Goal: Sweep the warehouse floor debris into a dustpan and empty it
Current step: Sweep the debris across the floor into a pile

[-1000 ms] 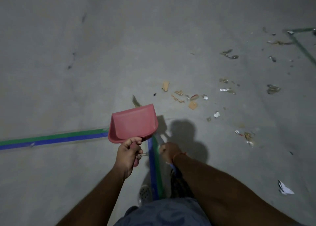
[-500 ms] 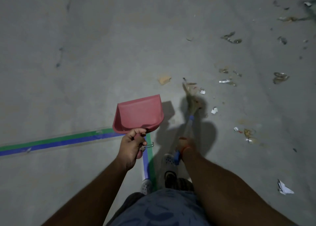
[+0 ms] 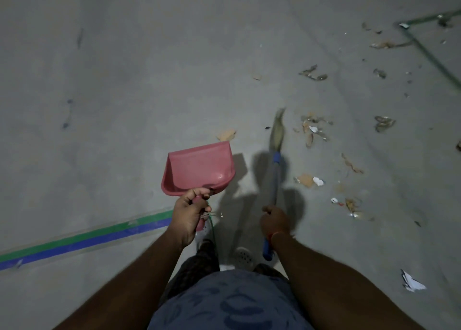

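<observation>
Grey concrete floor (image 3: 124,92), dim light, shadows of the person and tools falling ahead of the feet. A green-and-blue tape line (image 3: 87,240) runs across the floor, ending behind the left hand.

Left hand (image 3: 190,213): fingers curled round the handle of the red dustpan (image 3: 199,171), which is held above the floor, open side up, nothing visible inside.

Right hand (image 3: 274,221): clenched round the broom (image 3: 274,170) shaft, just right of the dustpan. Shaft grey with blue ends; bristle head blurred, pointing away from the person.

Debris (image 3: 313,132): cardboard and paper scraps scattered right of the broom head and beyond. One cardboard scrap (image 3: 226,135) lies just past the dustpan's far edge. A crumpled white paper (image 3: 411,283) lies well right of the dustpan, near the right arm.
</observation>
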The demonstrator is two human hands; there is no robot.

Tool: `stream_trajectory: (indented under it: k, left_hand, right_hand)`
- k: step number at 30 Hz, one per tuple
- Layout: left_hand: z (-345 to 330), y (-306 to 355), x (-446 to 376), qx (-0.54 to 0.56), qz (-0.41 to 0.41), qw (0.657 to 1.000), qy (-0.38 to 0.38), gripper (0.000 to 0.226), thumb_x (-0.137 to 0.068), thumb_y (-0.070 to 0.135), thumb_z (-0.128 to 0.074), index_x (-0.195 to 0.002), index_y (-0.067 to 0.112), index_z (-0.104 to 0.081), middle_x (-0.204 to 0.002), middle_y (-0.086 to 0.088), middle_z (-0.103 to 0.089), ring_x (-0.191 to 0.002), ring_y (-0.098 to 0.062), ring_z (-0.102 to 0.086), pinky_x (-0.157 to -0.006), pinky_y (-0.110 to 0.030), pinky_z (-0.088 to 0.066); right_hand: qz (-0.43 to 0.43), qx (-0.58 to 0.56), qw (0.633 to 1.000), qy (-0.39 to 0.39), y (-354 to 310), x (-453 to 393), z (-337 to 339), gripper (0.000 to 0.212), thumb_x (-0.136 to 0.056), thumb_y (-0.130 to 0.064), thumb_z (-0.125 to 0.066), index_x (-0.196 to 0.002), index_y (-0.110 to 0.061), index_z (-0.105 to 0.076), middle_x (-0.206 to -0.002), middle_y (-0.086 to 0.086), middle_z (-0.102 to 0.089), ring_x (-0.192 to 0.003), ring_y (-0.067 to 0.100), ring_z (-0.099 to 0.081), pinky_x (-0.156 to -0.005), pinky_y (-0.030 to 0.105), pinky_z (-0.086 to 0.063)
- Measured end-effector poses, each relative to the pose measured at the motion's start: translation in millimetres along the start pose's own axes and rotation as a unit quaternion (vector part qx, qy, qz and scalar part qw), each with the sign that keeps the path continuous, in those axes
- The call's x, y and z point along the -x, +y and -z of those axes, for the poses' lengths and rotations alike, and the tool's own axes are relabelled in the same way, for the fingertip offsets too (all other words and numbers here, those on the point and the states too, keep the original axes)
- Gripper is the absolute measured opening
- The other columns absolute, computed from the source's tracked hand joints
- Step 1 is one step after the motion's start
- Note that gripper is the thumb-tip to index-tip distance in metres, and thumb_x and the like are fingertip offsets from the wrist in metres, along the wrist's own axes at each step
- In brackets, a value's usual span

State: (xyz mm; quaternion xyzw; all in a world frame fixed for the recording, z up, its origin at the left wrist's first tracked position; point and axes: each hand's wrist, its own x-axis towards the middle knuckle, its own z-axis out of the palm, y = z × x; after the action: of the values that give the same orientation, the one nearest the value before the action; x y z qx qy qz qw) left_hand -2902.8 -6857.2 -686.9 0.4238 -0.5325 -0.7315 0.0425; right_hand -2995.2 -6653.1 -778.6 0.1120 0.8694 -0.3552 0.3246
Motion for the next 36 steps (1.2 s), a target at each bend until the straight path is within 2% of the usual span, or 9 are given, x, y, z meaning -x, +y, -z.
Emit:
stream_trajectory:
  k: [3, 9, 14, 18, 21, 24, 29, 32, 36]
  left_hand:
    - [8, 15, -20, 0.004, 0.007, 1.0, -0.006, 0.029, -0.091, -0.019, -0.043, -0.099, -0.001, -0.065, -0.087, -0.016, -0.055, -0.051, -0.013, -0.053, -0.042, -0.022, -0.039]
    - [36, 62, -77, 0.002, 0.025, 0.999, -0.022, 0.031, -0.091, -0.02, -0.043, -0.094, 0.001, -0.065, -0.078, -0.004, -0.069, -0.051, -0.014, -0.052, -0.042, -0.022, -0.039]
    - [51, 100, -127, -0.019, 0.009, 0.999, -0.028, 0.031, -0.09, -0.017, -0.044, -0.094, 0.003, -0.066, -0.074, 0.0, -0.07, -0.049, -0.014, -0.052, -0.041, -0.02, -0.041]
    - [55, 119, -157, -0.035, 0.009, 0.998, -0.06, 0.03, -0.089, -0.017, -0.046, -0.099, 0.002, -0.067, -0.085, -0.011, -0.062, -0.051, -0.016, -0.052, -0.042, -0.021, -0.043]
    - [56, 127, -176, -0.033, 0.017, 0.996, -0.082, 0.03, -0.088, -0.018, -0.046, -0.101, -0.001, -0.067, -0.084, -0.011, -0.062, -0.053, -0.017, -0.052, -0.043, -0.021, -0.042]
    - [55, 136, -191, -0.025, 0.017, 0.994, -0.1, 0.033, -0.086, -0.02, -0.044, -0.101, -0.002, -0.067, -0.08, -0.008, -0.067, -0.053, -0.015, -0.054, -0.044, -0.022, -0.043]
    - [57, 148, -214, -0.033, 0.014, 0.995, -0.09, 0.034, -0.088, -0.018, -0.044, -0.095, 0.004, -0.068, -0.074, -0.01, -0.064, -0.049, -0.019, -0.049, -0.043, -0.021, -0.036]
    - [58, 154, -228, -0.033, 0.017, 0.995, -0.088, 0.027, -0.092, -0.013, -0.046, -0.098, 0.005, -0.065, -0.06, -0.012, -0.054, -0.04, -0.013, -0.036, -0.041, -0.018, -0.022]
    - [55, 161, -248, -0.008, 0.014, 0.999, -0.039, 0.024, -0.096, -0.011, -0.044, -0.104, 0.004, -0.061, -0.061, -0.013, -0.049, -0.036, -0.012, -0.035, -0.04, -0.015, -0.021]
  right_hand:
    - [0.045, 0.049, 0.997, -0.038, -32, -10, -17, 0.033, -0.093, -0.014, -0.055, -0.124, -0.013, -0.067, -0.128, 0.013, -0.064, -0.115, 0.031, -0.06, -0.099, 0.033, -0.049]
    - [0.06, 0.103, 0.988, -0.1, -107, -31, -54, 0.018, -0.089, -0.019, -0.063, -0.102, -0.018, -0.074, -0.11, 0.01, -0.072, -0.1, 0.029, -0.068, -0.089, 0.039, -0.056]
    - [0.015, 0.072, 0.991, -0.109, -142, -47, -75, 0.02, -0.088, -0.01, -0.062, -0.102, -0.015, -0.076, -0.097, 0.009, -0.073, -0.075, 0.027, -0.07, -0.06, 0.027, -0.056]
    - [-0.102, -0.081, 0.991, -0.042, -153, -77, -73, 0.016, -0.09, -0.005, -0.062, -0.101, 0.0, -0.073, -0.092, 0.018, -0.07, -0.076, 0.037, -0.066, -0.068, 0.05, -0.06]
    - [-0.139, -0.057, 0.988, 0.034, -177, -81, -61, 0.029, -0.09, -0.015, -0.062, -0.114, 0.001, -0.067, -0.104, 0.015, -0.07, -0.095, 0.033, -0.068, -0.071, 0.028, -0.056]
    - [-0.143, -0.046, 0.987, 0.053, -196, -75, -53, 0.033, -0.099, -0.014, -0.048, -0.126, 0.0, -0.06, -0.124, 0.015, -0.064, -0.114, 0.028, -0.061, -0.045, 0.007, -0.038]
    - [-0.124, -0.013, 0.986, 0.108, -190, -73, -61, 0.028, -0.089, -0.014, -0.058, -0.113, -0.014, -0.072, -0.117, 0.012, -0.069, -0.107, 0.032, -0.065, -0.095, 0.034, -0.053]
    - [-0.075, 0.0, 0.994, 0.085, -200, -82, -60, 0.028, -0.089, -0.012, -0.057, -0.111, -0.015, -0.073, -0.117, 0.013, -0.07, -0.102, 0.034, -0.066, -0.094, 0.04, -0.055]
    - [-0.012, 0.039, 0.999, 0.007, -236, -102, -59, 0.028, -0.095, -0.014, -0.055, -0.119, -0.013, -0.07, -0.127, 0.007, -0.065, -0.117, 0.028, -0.06, -0.102, 0.03, -0.045]
